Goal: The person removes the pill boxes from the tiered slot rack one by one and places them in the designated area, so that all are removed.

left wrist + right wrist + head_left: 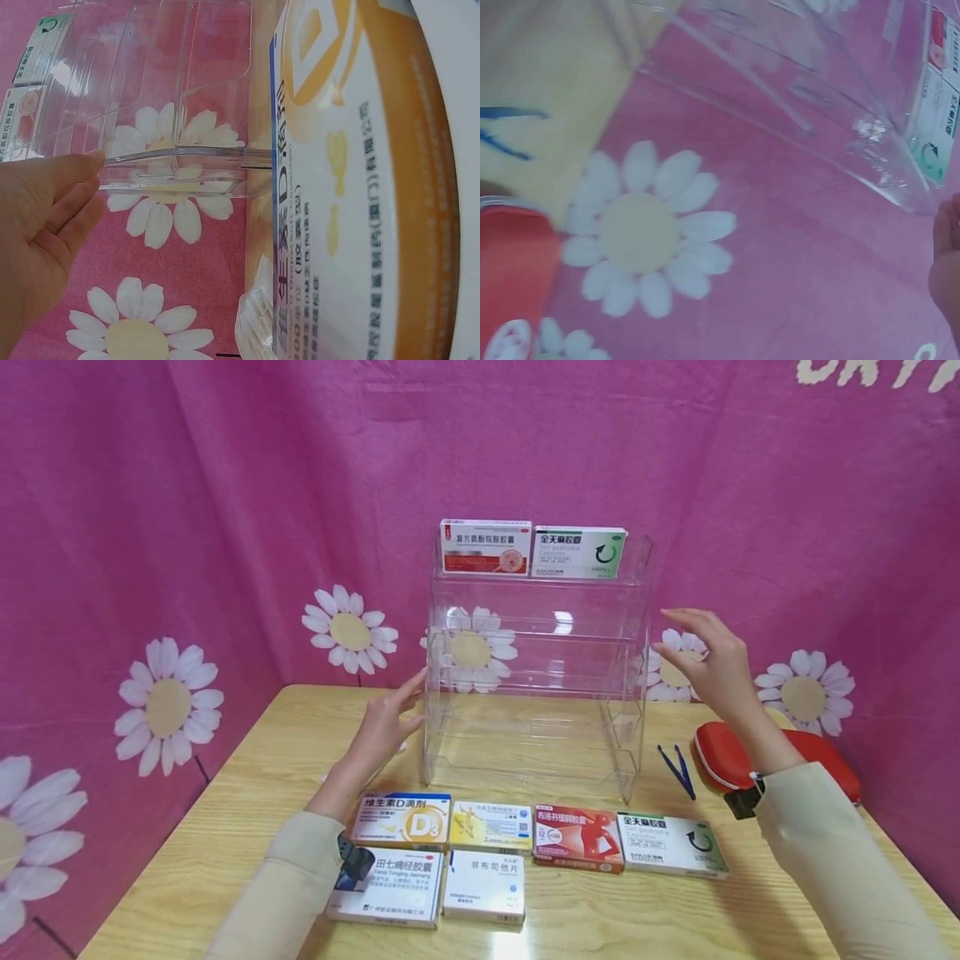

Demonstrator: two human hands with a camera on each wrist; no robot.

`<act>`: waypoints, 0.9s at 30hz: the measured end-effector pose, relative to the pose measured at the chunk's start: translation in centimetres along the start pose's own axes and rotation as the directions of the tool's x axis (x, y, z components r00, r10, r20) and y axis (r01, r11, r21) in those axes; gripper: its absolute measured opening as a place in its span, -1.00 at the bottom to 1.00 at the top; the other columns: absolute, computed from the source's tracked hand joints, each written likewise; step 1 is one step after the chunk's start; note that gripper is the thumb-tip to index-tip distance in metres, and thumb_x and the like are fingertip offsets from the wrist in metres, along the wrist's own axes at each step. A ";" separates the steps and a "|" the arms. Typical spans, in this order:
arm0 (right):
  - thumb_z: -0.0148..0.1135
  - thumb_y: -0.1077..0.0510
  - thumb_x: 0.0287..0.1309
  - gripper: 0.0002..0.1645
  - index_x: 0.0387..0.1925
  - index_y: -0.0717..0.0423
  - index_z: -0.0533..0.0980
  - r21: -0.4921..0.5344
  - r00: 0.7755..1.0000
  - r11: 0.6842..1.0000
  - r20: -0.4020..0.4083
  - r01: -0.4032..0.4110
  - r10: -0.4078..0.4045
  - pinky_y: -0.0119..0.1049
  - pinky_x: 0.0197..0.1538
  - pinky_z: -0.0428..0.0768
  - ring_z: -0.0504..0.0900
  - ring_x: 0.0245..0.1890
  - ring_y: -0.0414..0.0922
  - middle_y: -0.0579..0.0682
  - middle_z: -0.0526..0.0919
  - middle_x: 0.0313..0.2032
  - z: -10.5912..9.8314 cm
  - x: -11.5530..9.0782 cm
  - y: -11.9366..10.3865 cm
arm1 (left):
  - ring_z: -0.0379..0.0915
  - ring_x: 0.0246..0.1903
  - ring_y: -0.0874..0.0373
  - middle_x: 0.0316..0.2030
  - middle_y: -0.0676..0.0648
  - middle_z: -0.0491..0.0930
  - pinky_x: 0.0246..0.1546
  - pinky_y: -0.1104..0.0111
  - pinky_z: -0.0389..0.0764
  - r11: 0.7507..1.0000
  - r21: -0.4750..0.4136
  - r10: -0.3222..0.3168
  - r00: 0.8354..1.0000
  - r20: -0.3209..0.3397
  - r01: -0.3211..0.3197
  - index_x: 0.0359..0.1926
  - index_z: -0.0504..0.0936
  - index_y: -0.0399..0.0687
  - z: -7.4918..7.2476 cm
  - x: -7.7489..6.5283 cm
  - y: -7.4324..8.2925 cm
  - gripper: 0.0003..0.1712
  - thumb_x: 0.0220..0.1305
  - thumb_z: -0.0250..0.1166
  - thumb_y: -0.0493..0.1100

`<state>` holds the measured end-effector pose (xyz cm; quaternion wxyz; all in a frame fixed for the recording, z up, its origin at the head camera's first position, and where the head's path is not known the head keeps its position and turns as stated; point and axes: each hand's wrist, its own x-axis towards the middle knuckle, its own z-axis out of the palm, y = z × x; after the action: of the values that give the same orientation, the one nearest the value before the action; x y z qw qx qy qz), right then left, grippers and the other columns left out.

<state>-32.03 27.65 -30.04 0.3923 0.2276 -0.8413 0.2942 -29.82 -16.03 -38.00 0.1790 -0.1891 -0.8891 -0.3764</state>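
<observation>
standing on the counter (pixel 195 860), the clear tiered display rack (pixel 536 681) has shelves (pixel 540 636) running crosswise; the left hand (pixel 381 727), nearer, fingers loosely extended, touches its left side; the right hand (pixel 712 658), spread and empty, hangs just off its right.

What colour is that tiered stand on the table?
The tiered stand is colourless and see-through, showing best in the head view.

A light wood-grain table (pixel 232 810) carries a clear tiered rack (pixel 525 689) at far middle. Before it, left to right: vitamin D drops box (pixel 402 820), yellow-and-white medicine box (pixel 491 827), red ibuprofen box (pixel 577 837), gastrodia capsule box (pixel 672 843). Nearer left lie Tianqi Tongjing box (pixel 397 889) and febuxostat box (pixel 486 889); far right, blue tweezers (pixel 682 777) and red case (pixel 817 764).
</observation>
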 end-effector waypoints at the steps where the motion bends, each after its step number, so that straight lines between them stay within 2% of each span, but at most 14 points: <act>1: 0.45 0.30 0.01 -0.41 0.15 0.09 0.56 0.002 1.000 1.000 -0.013 0.005 -0.005 -0.82 0.15 0.29 0.56 0.10 -0.18 0.17 0.63 0.08 0.2 0.7 -0.2 | 0.61 0.08 -0.16 0.13 -0.27 0.60 0.09 0.11 0.65 1.000 -0.002 0.001 1.000 0.000 -0.001 0.46 0.24 -0.04 0.0 0.0 0.0 -0.13 0.15 0.37 -0.39; 4: 0.45 0.31 0.01 -0.43 0.13 0.17 0.56 0.004 0.999 1.000 -0.041 0.027 -0.027 -0.57 0.30 0.40 0.54 0.14 0.10 0.21 0.62 0.08 0.7 2.9 -0.6 | 0.60 0.09 -0.15 0.13 -0.26 0.60 0.11 0.13 0.64 1.000 -0.014 -0.003 1.000 0.000 0.003 0.45 0.25 -0.04 0.0 0.0 0.1 -0.13 0.15 0.37 -0.40; 6: 0.44 0.31 0.01 -0.44 0.12 0.21 0.56 0.014 0.997 0.999 -0.056 0.044 -0.044 -0.28 0.37 0.46 0.52 0.17 0.15 0.24 0.61 0.09 1.1 4.4 -0.9 | 0.59 0.11 -0.14 0.14 -0.25 0.59 0.12 0.14 0.64 1.000 -0.014 -0.005 1.000 0.004 0.005 0.46 0.25 -0.04 -0.1 0.0 0.1 -0.13 0.15 0.37 -0.40; 9: 0.44 0.30 0.01 -0.44 0.11 0.27 0.55 0.023 0.996 0.998 -0.063 0.059 -0.057 0.06 0.35 0.45 0.50 0.19 0.18 0.27 0.59 0.10 1.6 6.4 -1.1 | 0.58 0.12 -0.13 0.16 -0.24 0.59 0.15 0.14 0.62 1.000 -0.008 -0.017 1.000 0.010 0.017 0.46 0.24 -0.03 -0.1 -0.1 0.0 -0.13 0.16 0.36 -0.39; 18: 0.42 0.26 0.07 -0.41 0.15 0.31 0.49 -0.033 0.999 0.999 0.000 0.032 -0.032 0.18 0.38 0.36 0.43 0.23 0.24 0.32 0.53 0.14 2.9 11.1 -1.7 | 0.59 0.12 -0.12 0.16 -0.23 0.59 0.14 0.15 0.63 1.000 0.001 -0.021 1.000 0.015 0.021 0.46 0.24 -0.01 0.0 0.1 -0.2 -0.14 0.17 0.36 -0.39; 22: 0.39 0.22 0.11 -0.39 0.20 0.28 0.45 -0.068 0.997 0.998 0.074 0.000 0.005 0.19 0.44 0.29 0.37 0.28 0.24 0.31 0.48 0.20 3.5 12.6 -2.0 | 0.59 0.12 -0.13 0.16 -0.24 0.58 0.14 0.15 0.63 1.000 -0.003 -0.022 1.000 0.020 0.022 0.46 0.24 -0.01 -0.1 0.0 -0.3 -0.14 0.18 0.36 -0.37; 27: 0.34 0.22 0.17 -0.40 0.23 0.29 0.42 -0.143 0.982 0.989 0.177 -0.042 0.068 0.19 0.43 0.30 0.33 0.28 0.26 0.34 0.44 0.22 4.2 13.9 -2.2 | 0.59 0.12 -0.11 0.17 -0.23 0.57 0.14 0.17 0.63 1.000 -0.004 -0.006 1.000 0.007 0.006 0.46 0.24 -0.01 -0.2 0.0 -0.3 -0.14 0.17 0.36 -0.37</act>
<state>-41.07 21.08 -20.51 0.3208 0.2021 -0.8979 0.2237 -29.93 -16.35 -38.08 0.1746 -0.1882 -0.8896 -0.3778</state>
